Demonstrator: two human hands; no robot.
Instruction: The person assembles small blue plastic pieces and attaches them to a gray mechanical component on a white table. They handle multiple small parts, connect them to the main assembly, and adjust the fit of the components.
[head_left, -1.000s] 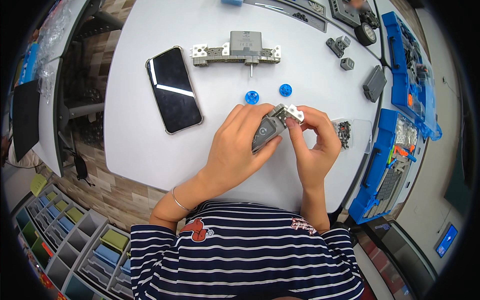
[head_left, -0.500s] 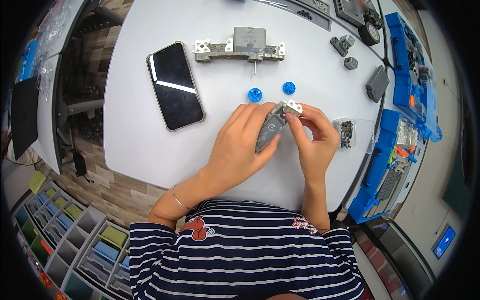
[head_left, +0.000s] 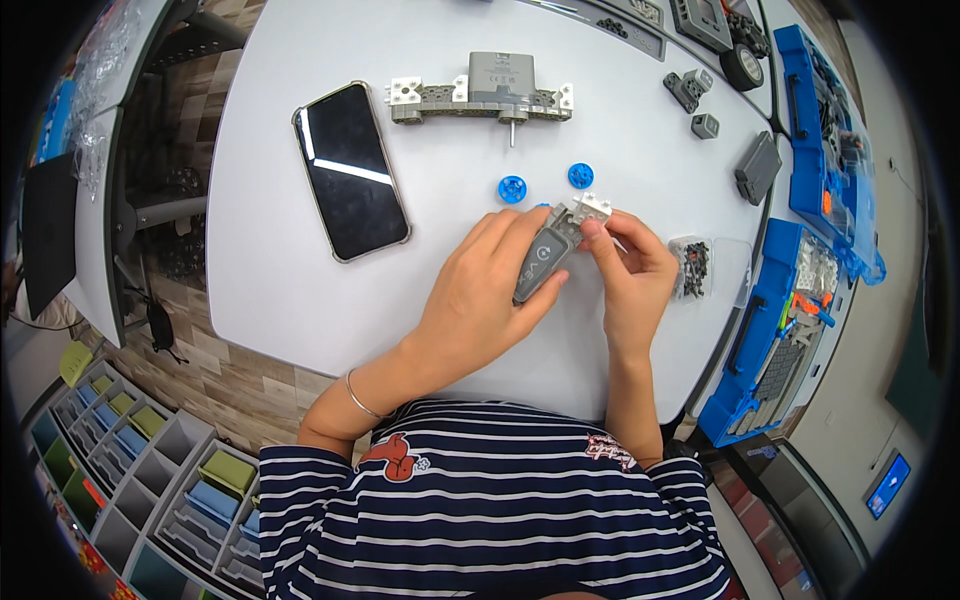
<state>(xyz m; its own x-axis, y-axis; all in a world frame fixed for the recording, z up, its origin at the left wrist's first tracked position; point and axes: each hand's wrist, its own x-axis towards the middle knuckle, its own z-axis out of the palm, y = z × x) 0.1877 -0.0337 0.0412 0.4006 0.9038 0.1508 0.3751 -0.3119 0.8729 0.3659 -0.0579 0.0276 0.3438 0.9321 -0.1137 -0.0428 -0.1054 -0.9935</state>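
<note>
My left hand (head_left: 475,270) is closed around a grey motor block (head_left: 541,262), which lies tilted with its rounded end toward me. At its far end sits a white studded connector piece (head_left: 592,208), pinched between the thumb and fingers of my right hand (head_left: 632,275). Grey pieces join or touch between the two; my fingers partly hide how they meet. Just beyond my hands lie two blue wheel-like discs (head_left: 512,189). Farther off stands a grey beam assembly (head_left: 435,103) carrying a motor (head_left: 502,78), white corner connectors and a metal shaft pointing toward me.
Left of the assembly lies a black phone (head_left: 352,172). By my right hand stands a clear box of small dark pins (head_left: 691,268). Grey parts (head_left: 705,126) and a grey block (head_left: 757,167) lie at the right. Blue cases of parts (head_left: 765,335) stand beyond the table edge.
My right hand and the white connector have shifted slightly, and the connector has turned a little. My left hand still holds the motor block in nearly the same place.
</note>
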